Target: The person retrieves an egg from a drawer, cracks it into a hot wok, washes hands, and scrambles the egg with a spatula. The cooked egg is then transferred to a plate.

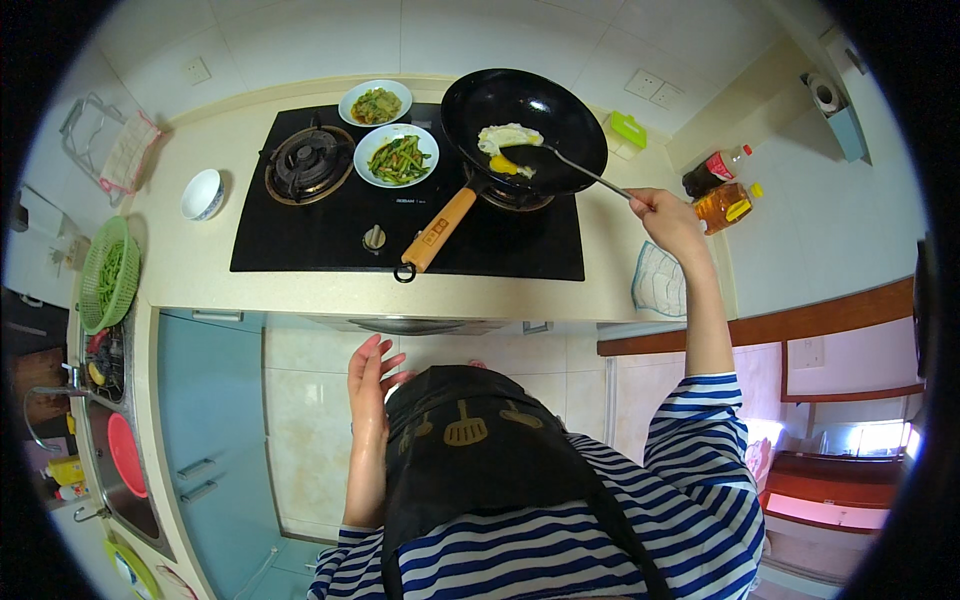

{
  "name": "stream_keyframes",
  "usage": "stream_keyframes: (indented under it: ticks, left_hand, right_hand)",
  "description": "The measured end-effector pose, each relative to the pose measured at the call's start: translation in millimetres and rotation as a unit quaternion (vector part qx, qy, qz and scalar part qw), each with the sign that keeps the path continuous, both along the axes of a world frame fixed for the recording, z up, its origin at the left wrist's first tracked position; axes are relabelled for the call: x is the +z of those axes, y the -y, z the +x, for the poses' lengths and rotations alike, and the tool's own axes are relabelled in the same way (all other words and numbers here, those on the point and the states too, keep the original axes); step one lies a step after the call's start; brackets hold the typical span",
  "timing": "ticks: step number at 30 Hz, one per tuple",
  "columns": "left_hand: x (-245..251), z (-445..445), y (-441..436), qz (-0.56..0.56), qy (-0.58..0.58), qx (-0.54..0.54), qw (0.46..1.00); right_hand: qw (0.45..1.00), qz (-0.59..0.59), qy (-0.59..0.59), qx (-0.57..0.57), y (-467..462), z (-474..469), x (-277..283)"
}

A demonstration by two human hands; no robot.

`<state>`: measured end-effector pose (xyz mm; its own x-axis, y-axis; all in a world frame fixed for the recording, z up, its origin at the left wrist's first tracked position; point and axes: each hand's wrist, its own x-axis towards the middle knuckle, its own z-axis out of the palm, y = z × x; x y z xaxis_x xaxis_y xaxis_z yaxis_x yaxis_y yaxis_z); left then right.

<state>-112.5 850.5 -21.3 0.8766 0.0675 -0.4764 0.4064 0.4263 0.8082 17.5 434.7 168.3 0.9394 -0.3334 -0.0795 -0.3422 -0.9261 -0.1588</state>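
Observation:
My right hand (667,221) grips the thin metal handle of a cooking utensil (600,178), whose dark head rests inside a black wok (559,112) beside an egg (510,137) with white and yellow parts. The wok sits over the right burner, and its wooden handle (442,225) points toward me. My left hand (371,375) is raised in front of the counter edge, fingers apart, holding nothing. Left of the wok, two bowls of cooked food stand on the black gas hob (315,232): one with green vegetables (397,160), one behind it with a yellow-green dish (376,106).
An empty-looking white bowl (202,195) stands left of the hob. A green basket of beans (111,277) is by the sink (112,450). At right are a cola bottle (709,172), an oil bottle (724,210), a cloth (660,280) and a green-lidded box (626,133).

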Motion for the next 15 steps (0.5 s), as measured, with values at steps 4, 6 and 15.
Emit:
stream_keyframes:
  ticks: [4, 6, 15]
  left_hand:
    - [-3, 0, 1, -0.001, -0.008, -0.004, 1.0]
    - [-3, 1, 2, -0.008, -0.002, -0.013, 1.0]
    - [-3, -1, 4, 0.004, 0.003, -0.02, 1.0]
  right_hand:
    - [0.997, -0.074, -0.03, 0.017, -11, 2, -4]
    - [0.998, -0.049, 0.013, 0.029, -15, 5, -7]
    - [0.993, -0.09, -0.001, 0.076, -25, 3, -3]
